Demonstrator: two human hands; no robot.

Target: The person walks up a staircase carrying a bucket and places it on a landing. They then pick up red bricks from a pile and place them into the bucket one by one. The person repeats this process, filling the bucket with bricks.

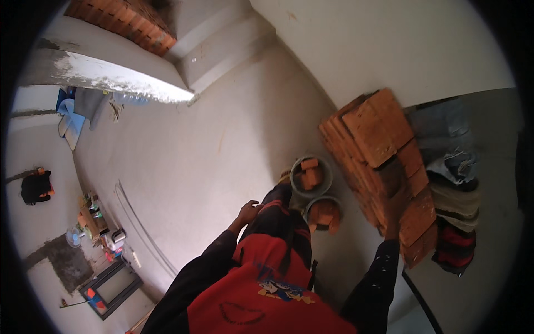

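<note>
To my right, a long stack of flat orange-red bricks [378, 131] stands against the wall. My right hand [396, 205] reaches onto its top, the fingers closed around the near end of a brick [391, 175] that looks darker than those around it. Shadow blurs the fingertips there. My left hand [248, 212] hangs beside my left thigh, fingers loosely apart, holding nothing. Near my feet stand two round buckets: the farther bucket [329, 181] holds several brick pieces [311, 173], and the nearer bucket [338, 207] also has bricks [324, 214] in it.
Folded clothes [455, 203] lie right of the stack. A raised step [233, 47] crosses the far side, with more bricks [125, 25] beyond a low wall. Along the left wall are a small fan [74, 236], a dark frame [113, 289] and household items. A thin hose or cable [142, 222] lies on the floor.
</note>
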